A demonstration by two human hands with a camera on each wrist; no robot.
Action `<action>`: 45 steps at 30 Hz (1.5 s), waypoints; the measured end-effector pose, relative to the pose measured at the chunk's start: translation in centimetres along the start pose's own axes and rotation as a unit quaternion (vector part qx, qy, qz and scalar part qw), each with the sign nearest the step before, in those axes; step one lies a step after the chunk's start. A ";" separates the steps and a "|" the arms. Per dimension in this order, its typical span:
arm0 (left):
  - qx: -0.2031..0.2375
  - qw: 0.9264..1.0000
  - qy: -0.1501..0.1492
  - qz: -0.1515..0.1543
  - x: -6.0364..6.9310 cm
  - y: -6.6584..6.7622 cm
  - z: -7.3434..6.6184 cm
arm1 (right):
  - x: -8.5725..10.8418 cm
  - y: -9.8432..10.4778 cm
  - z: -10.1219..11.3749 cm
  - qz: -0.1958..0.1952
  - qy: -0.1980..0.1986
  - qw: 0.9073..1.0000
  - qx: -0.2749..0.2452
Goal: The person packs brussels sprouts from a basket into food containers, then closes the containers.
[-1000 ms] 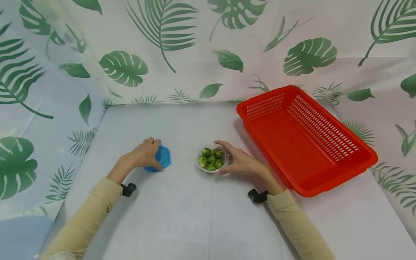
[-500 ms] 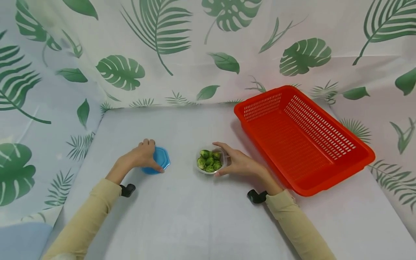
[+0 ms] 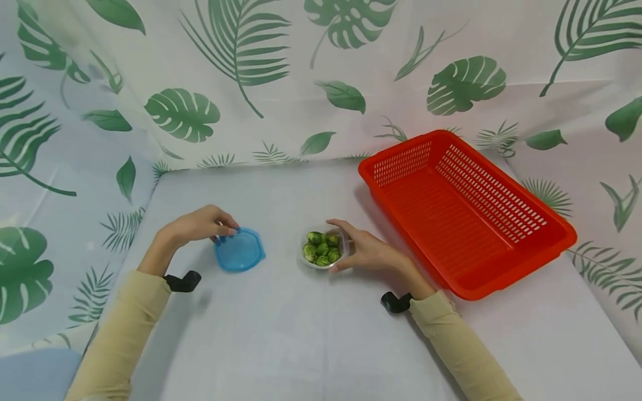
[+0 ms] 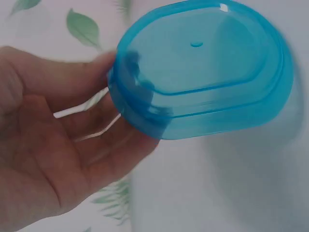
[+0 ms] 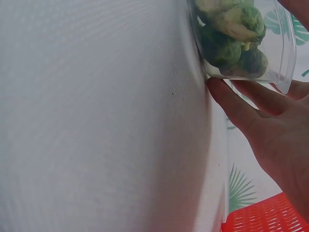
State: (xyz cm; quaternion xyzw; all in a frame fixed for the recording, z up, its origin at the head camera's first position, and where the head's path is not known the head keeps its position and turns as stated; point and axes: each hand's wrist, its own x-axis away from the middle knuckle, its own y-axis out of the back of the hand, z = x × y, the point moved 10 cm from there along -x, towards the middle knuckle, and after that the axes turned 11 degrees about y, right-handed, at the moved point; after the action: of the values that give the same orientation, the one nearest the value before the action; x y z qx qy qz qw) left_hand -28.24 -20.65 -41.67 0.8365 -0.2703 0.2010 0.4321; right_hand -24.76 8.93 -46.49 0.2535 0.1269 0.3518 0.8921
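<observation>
In the head view my left hand [image 3: 199,224] pinches the edge of a translucent blue plastic lid [image 3: 241,253]. The left wrist view has the lid [image 4: 207,53] tilted above the white surface, thumb on one side and fingertips showing through the plastic. A clear plastic container [image 5: 276,36] full of Brussels sprouts [image 3: 321,248] stands uncovered on the table in the middle. My right hand [image 3: 370,250] holds it from the right, thumb and fingers spread around its sides. Fingertips behind the container are partly hidden.
A large red plastic basket [image 3: 451,223] with perforated walls stands at the right, close to my right forearm. White cloth covers the table [image 3: 281,334]. A leaf-printed backdrop [image 3: 281,122] rises behind and at both sides.
My left hand has shifted from around the lid to its far left edge, and the wrist has risen and turned. The lid now shows nearly whole. The right hand and container have stayed put.
</observation>
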 end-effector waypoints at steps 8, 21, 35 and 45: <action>0.010 1.000 -0.005 -0.002 0.3 0.0 -1.9 | 0.0 0.0 -0.3 -0.001 -0.006 1.000 -0.001; -0.009 0.995 -0.078 -0.064 1.9 -1.5 -6.8 | -0.2 0.1 -0.5 -0.004 -0.006 1.000 -0.008; -0.164 0.940 -0.244 -0.174 4.0 -6.5 -14.4 | -0.3 -0.2 -1.1 -0.009 -0.024 0.999 -0.021; -0.250 0.868 -0.342 -0.259 5.4 -9.8 -16.5 | -0.1 0.0 -0.7 -0.006 -0.015 1.000 -0.007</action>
State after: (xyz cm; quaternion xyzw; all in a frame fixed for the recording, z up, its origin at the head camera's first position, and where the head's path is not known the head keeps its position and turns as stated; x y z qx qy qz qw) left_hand -19.62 -3.74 -35.60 0.7569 -0.2165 -0.2911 0.5436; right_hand -25.11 9.07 -47.10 0.2517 0.1130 0.3434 0.8977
